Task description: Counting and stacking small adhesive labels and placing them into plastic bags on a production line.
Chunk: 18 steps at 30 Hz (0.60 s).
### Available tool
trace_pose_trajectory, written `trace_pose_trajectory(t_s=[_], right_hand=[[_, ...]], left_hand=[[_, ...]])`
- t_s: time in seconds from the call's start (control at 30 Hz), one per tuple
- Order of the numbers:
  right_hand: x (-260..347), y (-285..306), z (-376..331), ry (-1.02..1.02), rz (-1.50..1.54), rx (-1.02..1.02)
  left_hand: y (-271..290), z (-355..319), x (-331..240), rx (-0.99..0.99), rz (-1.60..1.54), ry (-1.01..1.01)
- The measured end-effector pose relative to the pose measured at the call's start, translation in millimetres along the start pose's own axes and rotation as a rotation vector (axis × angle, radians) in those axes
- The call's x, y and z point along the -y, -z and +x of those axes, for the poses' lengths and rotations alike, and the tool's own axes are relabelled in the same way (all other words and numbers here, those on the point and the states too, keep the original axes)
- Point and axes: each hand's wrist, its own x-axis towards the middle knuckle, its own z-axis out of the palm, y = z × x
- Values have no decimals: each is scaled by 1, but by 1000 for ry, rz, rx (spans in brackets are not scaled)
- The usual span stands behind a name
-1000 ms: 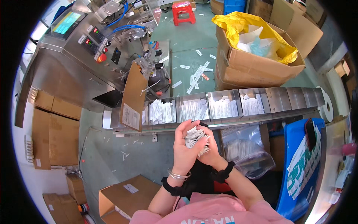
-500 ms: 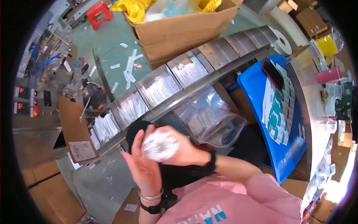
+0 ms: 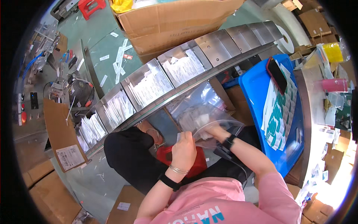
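Note:
A large clear plastic bag holding small white sachets hangs open below the conveyor. My left hand grips the near edge of the bag's mouth. My right hand is pushed into the bag's mouth, closed on a bundle of white sachets. A black band sits on each wrist, and a metal bangle on the left one.
A curved line of metal conveyor trays carries white sachets. A big cardboard box stands behind it. At right a blue tray holds printed sheets and a dark phone. A red object lies under my hands.
My head has turned right and down. Both hands carried the sachet bundle from in front of the trays down to the clear bag, and the right hand has gone into it.

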Motion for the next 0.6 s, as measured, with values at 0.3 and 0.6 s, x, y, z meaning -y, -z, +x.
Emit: trace_pose_trajectory(t_s=[0.3,0.6], right_hand=[[-18,-58,66,-17,-835,-501],[36,-1,-36,150,-633,29]], left_hand=[[2,1,-6,96,-48,-49],[48,22,6,108,-186,-185]])
